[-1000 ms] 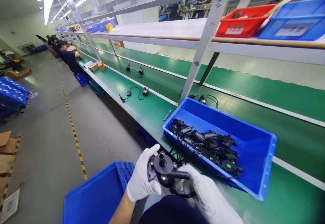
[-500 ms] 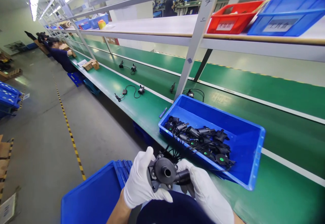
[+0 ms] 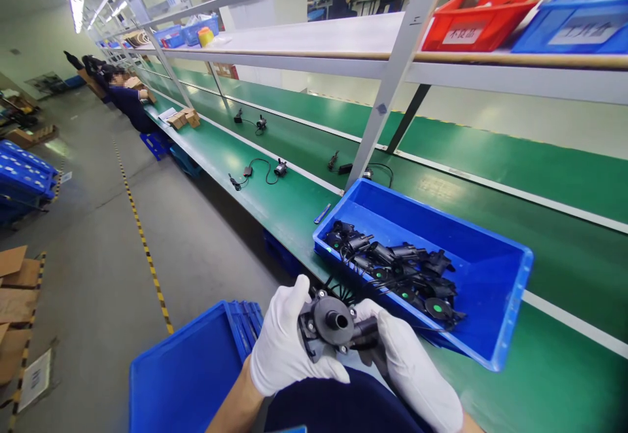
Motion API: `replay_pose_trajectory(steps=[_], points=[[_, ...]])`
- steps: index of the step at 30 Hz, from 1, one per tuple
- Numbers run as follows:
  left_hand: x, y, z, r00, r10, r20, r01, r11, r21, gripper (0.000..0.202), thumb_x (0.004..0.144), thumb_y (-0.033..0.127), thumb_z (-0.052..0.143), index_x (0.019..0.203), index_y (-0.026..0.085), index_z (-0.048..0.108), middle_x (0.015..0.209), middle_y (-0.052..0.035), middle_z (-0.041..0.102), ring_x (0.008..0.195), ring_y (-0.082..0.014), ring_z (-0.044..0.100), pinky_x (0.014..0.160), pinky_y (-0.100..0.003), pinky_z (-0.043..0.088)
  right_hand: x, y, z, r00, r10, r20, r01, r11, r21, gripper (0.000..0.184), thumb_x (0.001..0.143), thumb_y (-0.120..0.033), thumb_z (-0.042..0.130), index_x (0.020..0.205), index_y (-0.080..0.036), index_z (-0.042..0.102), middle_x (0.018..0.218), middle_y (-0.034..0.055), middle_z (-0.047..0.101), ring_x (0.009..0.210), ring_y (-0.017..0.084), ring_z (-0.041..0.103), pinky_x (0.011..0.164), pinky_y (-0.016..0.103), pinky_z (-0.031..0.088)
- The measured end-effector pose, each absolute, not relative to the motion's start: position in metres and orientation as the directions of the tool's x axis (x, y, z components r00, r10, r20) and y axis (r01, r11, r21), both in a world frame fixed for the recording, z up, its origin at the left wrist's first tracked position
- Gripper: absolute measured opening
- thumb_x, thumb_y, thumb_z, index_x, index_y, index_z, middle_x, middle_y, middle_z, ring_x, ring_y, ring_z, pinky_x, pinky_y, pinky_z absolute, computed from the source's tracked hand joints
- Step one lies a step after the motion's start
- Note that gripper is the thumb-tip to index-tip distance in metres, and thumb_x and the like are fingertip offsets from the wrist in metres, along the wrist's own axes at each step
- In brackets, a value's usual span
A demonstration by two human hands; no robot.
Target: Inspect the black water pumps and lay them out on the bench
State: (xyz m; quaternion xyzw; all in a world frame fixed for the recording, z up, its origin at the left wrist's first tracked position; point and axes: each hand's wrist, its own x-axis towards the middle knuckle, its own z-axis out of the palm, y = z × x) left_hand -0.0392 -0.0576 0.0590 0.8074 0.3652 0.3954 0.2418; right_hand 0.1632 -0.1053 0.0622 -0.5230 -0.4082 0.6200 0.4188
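Both my hands wear white gloves and grip one black pump part (image 3: 330,327) with a round port facing the camera. My left hand (image 3: 286,348) wraps its left side, thumb raised. My right hand (image 3: 409,369) closes on the tube at its right side. Just beyond them a blue bin (image 3: 483,275) rests on the green bench (image 3: 275,201) and holds several similar black parts (image 3: 397,269) with green dots and wires.
A stack of blue bins (image 3: 191,374) stands below left of my hands. More wired parts (image 3: 265,170) lie along the bench and conveyor (image 3: 490,178). Red (image 3: 483,17) and blue (image 3: 579,24) bins sit on the upper shelf. Seated people (image 3: 130,103) work far down the line.
The part has been turned in my hands, so its round port now faces the camera instead of pointing up. The view shifted slightly; both hands keep their hold.
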Motion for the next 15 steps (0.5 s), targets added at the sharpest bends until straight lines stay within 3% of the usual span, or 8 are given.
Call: replay_pose_trajectory(steps=[4, 9, 15], points=[[-0.043, -0.058, 0.052, 0.402, 0.77, 0.495, 0.395, -0.634, 0.665, 0.122, 0.065, 0.086, 0.063, 0.162, 0.031, 0.013, 0.103, -0.0078, 0.062, 0.081, -0.0236, 0.062, 0.074, -0.037, 0.053, 0.161, -0.106, 0.062, -0.119, 0.96, -0.253, -0.067, -0.262, -0.963, 0.066, 0.093, -0.08, 0.032, 0.079, -0.02, 0.057, 0.063, -0.0025, 0.048, 0.053, 0.012, 0.037, 0.052, 0.025, 0.038], [-0.047, -0.057, 0.045, 0.388, 0.771, 0.504, 0.413, -0.635, 0.653, 0.12, 0.067, 0.088, 0.059, 0.162, 0.03, 0.013, 0.103, -0.0083, 0.061, 0.082, -0.0237, 0.063, 0.074, -0.037, 0.053, 0.157, -0.103, 0.07, -0.13, 0.959, -0.253, -0.019, -0.258, -0.966, 0.072, 0.087, -0.088, 0.028, 0.078, -0.021, 0.055, 0.058, -0.0043, 0.042, 0.05, 0.012, 0.033, 0.048, 0.025, 0.038], [-0.043, -0.057, 0.049, 0.39, 0.78, 0.49, 0.434, -0.624, 0.65, 0.119, 0.07, 0.086, 0.059, 0.162, 0.027, 0.011, 0.103, -0.0085, 0.06, 0.083, -0.023, 0.063, 0.075, -0.037, 0.053, 0.158, -0.102, 0.06, -0.129, 0.944, -0.303, -0.085, -0.315, -0.945, 0.069, 0.09, -0.084, 0.031, 0.082, -0.021, 0.057, 0.062, -0.0031, 0.048, 0.051, 0.011, 0.037, 0.051, 0.024, 0.039]])
